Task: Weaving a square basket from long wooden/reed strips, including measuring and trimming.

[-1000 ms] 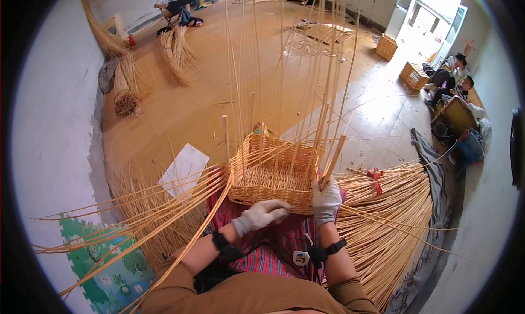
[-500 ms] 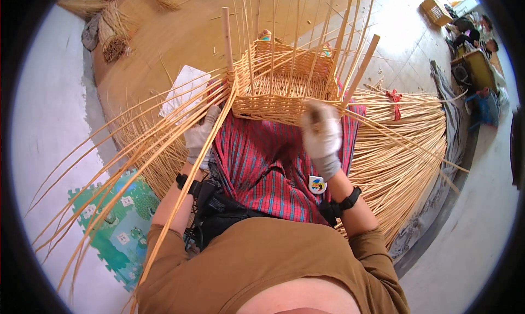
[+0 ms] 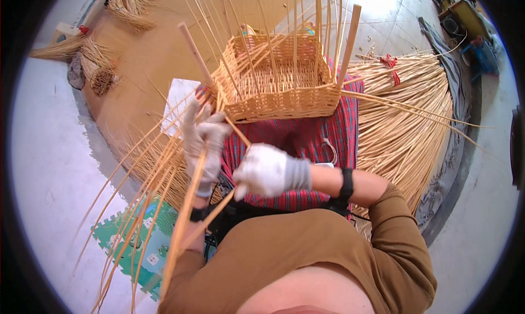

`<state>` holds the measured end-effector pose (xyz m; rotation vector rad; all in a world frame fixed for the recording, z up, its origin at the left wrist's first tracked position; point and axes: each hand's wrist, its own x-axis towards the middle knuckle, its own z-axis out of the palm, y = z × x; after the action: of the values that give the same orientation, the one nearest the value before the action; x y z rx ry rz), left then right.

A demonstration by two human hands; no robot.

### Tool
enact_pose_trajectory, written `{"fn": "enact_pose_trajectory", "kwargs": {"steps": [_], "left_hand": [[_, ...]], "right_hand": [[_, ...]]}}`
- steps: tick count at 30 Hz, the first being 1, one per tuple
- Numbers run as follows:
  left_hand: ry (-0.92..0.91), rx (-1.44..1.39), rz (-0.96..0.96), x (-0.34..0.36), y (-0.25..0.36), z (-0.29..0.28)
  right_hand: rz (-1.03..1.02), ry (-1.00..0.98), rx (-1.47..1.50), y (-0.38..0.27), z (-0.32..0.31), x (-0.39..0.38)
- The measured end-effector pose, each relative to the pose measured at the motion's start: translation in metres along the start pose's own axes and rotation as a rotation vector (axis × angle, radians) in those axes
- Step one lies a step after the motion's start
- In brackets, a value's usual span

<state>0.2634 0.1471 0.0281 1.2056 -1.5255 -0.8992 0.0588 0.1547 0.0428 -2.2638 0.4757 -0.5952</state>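
Note:
A half-woven wicker basket, rectangular with upright stakes, rests on the red checked cloth over my lap. My left hand, in a pale work glove, is at its near left corner, its lower fingers curled around wicker rods and its index finger more extended. My right hand, also gloved, is closed on a single wicker rod that runs from that corner down toward my left arm. Another rod, blurred, passes in front of my left wrist. Several loose rods fan out to the lower left.
Thick wooden posts stand at the basket's corners. On the right lies a large bundle of rods with a red tie. More bundles lie far left. A white sheet and a green foam mat are on the left.
My right hand has moved from the basket's front right, across to the left, and grips a rod. My left hand's fingers have shifted at the corner. The loose rods on the left hang lower.

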Motion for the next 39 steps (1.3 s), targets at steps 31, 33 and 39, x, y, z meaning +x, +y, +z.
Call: {"fn": "enact_pose_trajectory", "kwargs": {"steps": [31,33,39], "left_hand": [[0.174,0.06,-0.19,0.046,-0.138,0.054],[0.168,-0.172,-0.174,0.046,-0.136,0.056],[0.289,-0.131,-0.192,0.049,-0.134,0.067]], "right_hand": [[0.402,0.953,-0.15,0.052,-0.03,0.007],[0.626,0.85,0.106,0.066,-0.063,0.041],[0.326,0.58,-0.268,0.156,-0.093,0.125]]}}
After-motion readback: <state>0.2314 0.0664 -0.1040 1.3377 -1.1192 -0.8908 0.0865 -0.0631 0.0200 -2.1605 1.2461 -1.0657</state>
